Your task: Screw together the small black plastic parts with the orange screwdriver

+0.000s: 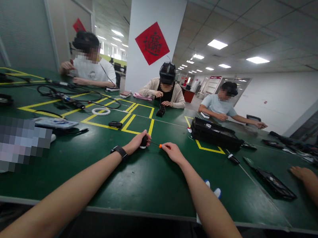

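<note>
A: Head view, frame centre: small tool (150, 143) spanned the gap between both hands. Black handle sat in the left hand (138, 142), thin shaft ran right, orange tip met the right hand (172, 151).

B: Axis?

A: Long axis lay roughly left-right across the frame, level with the green table (143, 181), just above it or resting on it; couldn't tell which.

B: Grips?

A: Left fingers were curled closed around the black handle. Right fingertips were pinched on the orange tip. Both hands were touching it, so neither was nearer. Left wrist wore a black watch (119, 152).

B: Surroundings?

A: Yellow tape lines (130, 122) marked boxes just beyond the hands. Black case (213, 133) was right of centre, white ring (101, 111) and black cables (69, 94) were left of centre. Flat black tray (272, 182) lay at right beside another person's hand (304, 174). Three people sat along the far edge, the middle one in a headset (168, 73).

B: Readable text?

A: Red diamond sign (152, 43) on the pillar, top centre, carried a dark character I couldn't read. No brand marks were legible on the tool.
</note>
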Motion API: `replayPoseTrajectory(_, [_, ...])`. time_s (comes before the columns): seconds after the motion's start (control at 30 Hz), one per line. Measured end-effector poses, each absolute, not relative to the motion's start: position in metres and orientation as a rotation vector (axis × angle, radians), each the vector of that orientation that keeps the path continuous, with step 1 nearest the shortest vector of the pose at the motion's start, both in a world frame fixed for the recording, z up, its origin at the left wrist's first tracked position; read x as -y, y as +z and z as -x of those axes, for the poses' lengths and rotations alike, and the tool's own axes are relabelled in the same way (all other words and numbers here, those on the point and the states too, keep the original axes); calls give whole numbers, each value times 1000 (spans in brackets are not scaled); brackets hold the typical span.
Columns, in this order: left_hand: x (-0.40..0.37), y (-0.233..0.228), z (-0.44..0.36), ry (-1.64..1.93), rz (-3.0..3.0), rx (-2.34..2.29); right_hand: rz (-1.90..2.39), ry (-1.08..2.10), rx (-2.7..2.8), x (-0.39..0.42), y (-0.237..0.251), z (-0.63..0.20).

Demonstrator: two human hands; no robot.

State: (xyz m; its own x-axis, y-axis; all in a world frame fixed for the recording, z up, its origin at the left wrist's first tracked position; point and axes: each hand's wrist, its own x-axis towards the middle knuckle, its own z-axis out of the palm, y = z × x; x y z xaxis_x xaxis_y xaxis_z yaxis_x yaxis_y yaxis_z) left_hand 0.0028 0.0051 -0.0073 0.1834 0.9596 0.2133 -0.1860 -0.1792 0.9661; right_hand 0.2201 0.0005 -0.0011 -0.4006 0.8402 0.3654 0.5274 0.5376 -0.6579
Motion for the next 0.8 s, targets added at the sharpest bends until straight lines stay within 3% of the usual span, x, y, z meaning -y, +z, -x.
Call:
replayPoseTrajectory(0.17, [-3, -6, -3, 1250, -1327, -839, 1038, 756, 1986, 2, -2, -219])
replayPoseTrajectory(0.8, [4, 2, -3, 1337, -1524, -974, 1083, 709, 2061, 0, 2, -230])
